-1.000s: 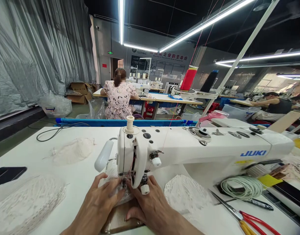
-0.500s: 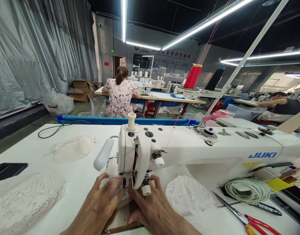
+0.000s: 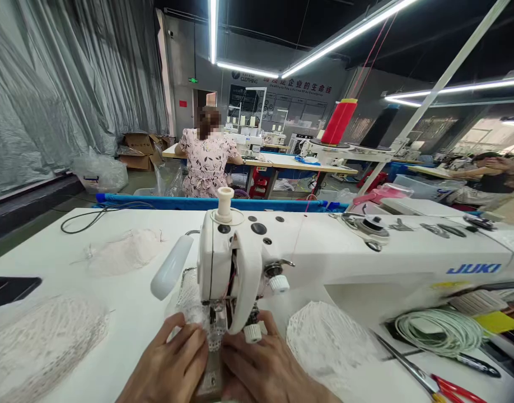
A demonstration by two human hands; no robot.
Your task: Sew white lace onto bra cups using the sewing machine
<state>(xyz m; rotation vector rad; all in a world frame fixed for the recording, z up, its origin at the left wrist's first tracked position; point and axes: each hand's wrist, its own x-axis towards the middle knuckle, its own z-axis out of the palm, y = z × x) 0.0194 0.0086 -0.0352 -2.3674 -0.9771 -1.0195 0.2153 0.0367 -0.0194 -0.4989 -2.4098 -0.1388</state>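
A white JUKI sewing machine stands on the white table. Under its needle lies a strip of white lace. My left hand presses flat on the lace just left of the presser foot. My right hand presses down just right of it, below a white knob. Both hands have fingers together on the fabric, fingertips close to the needle.
Lace pieces lie at the left front, behind it and right of the machine. Red-handled scissors, a coil of cord, a black phone. Red thread cone. Other people sit at tables behind.
The view has shifted closer and lower over the machine. Both hands have drawn back toward me a little, and more lace shows behind the needle.
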